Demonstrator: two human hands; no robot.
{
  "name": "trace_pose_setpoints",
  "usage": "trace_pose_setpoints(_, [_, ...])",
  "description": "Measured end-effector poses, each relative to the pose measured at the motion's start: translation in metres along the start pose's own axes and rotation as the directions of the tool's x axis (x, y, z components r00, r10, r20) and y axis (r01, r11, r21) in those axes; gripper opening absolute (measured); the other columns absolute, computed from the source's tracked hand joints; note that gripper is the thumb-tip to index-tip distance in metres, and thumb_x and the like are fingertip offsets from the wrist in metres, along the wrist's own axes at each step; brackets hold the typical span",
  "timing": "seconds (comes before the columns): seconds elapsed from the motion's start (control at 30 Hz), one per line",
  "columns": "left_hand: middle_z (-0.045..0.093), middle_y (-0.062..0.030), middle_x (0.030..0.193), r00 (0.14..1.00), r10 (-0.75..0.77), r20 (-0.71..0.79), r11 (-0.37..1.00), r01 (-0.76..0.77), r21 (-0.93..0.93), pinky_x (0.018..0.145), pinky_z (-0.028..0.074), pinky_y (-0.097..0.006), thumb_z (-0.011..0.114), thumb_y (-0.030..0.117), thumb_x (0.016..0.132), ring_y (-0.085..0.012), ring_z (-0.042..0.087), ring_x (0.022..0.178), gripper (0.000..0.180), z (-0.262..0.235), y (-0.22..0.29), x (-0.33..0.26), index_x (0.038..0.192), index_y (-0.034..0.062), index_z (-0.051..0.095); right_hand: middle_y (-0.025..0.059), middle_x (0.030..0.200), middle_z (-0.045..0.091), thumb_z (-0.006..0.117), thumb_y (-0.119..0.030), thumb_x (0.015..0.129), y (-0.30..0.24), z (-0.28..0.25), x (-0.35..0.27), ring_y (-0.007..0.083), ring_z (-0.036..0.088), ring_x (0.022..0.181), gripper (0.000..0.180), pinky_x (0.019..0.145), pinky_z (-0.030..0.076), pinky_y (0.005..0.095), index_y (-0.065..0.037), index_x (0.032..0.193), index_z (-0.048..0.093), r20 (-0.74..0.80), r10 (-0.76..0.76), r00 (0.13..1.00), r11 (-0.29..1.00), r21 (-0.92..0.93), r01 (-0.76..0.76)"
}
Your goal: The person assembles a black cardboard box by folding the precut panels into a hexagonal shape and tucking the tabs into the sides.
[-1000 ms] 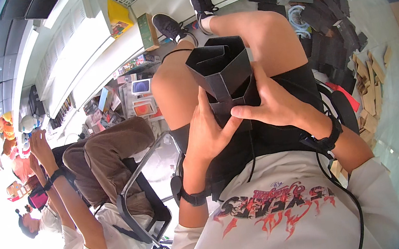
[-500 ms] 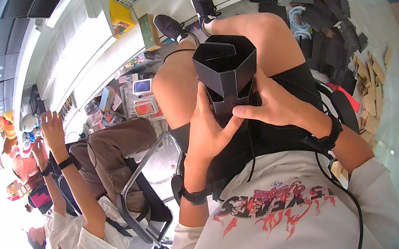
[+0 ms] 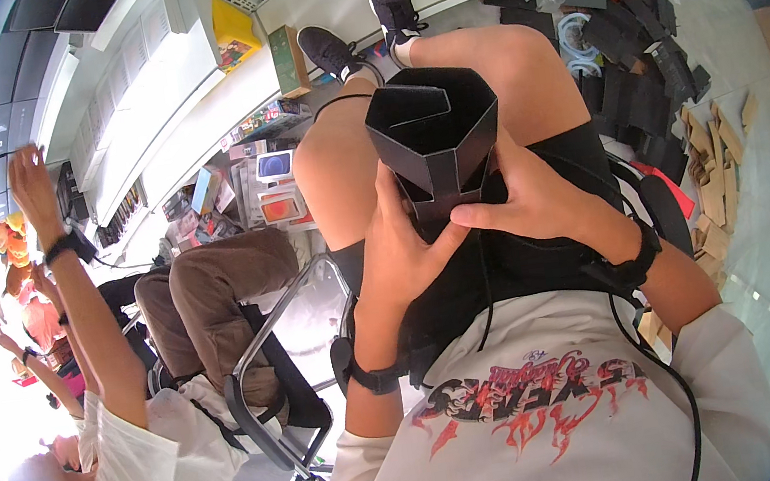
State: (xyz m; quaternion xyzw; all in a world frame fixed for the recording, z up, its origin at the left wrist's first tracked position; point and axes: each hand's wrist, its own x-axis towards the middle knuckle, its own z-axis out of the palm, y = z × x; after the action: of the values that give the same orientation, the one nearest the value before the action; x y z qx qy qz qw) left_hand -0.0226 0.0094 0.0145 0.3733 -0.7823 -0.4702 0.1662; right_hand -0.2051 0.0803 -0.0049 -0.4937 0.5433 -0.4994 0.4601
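Above my lap I hold a black folded cardboard box [image 3: 454, 158], many-sided, with its open top facing up and a flap inside the mouth. Cut-out gaps show low on its near side. Around its lower left side my left hand [image 3: 405, 247] is closed, thumb pressed against the near face. My right hand [image 3: 535, 196] grips the lower right side, its thumb meeting the left thumb at the front. Most of the fingers are hidden behind the box. Each wrist wears a black band.
Black cardboard pieces [image 3: 620, 64] lie heaped on the floor at right, beside brown cardboard strips [image 3: 715, 173]. To my left a co-worker [image 3: 154, 446] sits near a metal-framed chair [image 3: 273, 352], arm raised. White shelving [image 3: 142, 97] and a green box [image 3: 289, 61] stand farther off.
The box has tilted slightly, its top turning a little to the left in my hands. At left, the co-worker has leaned and reached higher, and another person's arm now shows.
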Motion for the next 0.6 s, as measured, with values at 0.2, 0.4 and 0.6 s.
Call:
trace_pose_setpoints(0.2, [0.058, -0.0247, 0.116, 1.000, -0.010, -0.004, 1.000, 0.010, 0.018, 0.079, 0.052, -0.039, 0.076, 0.028, 0.076, -0.0363, 0.064, 0.097, 0.099, -0.001, 0.004, -0.001, 0.148, 0.0016, 0.015, 0.0246, 0.114, 0.055, 0.075, -0.045, 0.079, -0.012, -0.005, -0.002, 0.0353, 0.059, 0.108, 0.082, 0.090, 0.046, 0.0387, 0.007, 0.127, 0.034, 0.050, 0.107, 0.993, 0.992, -0.075, -0.103])
trace_pose_setpoints(0.4, [0.059, -0.0263, 0.116, 1.000, 0.018, -0.011, 0.998, -0.018, 0.055, 0.081, 0.052, -0.041, 0.076, 0.030, 0.076, -0.0389, 0.064, 0.099, 0.098, -0.001, 0.006, -0.001, 0.147, -0.0005, 0.016, 0.0279, 0.116, 0.055, 0.074, -0.048, 0.078, 0.000, 0.000, -0.004, 0.0391, 0.059, 0.108, 0.086, 0.091, 0.047, 0.0402, 0.008, 0.129, 0.032, 0.030, 0.095, 0.995, 0.995, 0.013, -0.095])
trace_pose_setpoints(0.6, [0.059, -0.0276, 0.116, 1.000, 0.020, -0.003, 0.997, -0.020, 0.077, 0.081, 0.052, -0.042, 0.076, 0.031, 0.077, -0.0409, 0.064, 0.099, 0.097, -0.002, 0.005, -0.001, 0.147, -0.0011, 0.017, 0.0310, 0.114, 0.056, 0.070, -0.055, 0.078, -0.005, -0.003, -0.003, 0.0435, 0.059, 0.106, 0.088, 0.090, 0.047, 0.0427, 0.009, 0.127, 0.033, 0.058, 0.122, 0.991, 0.988, -0.103, -0.115])
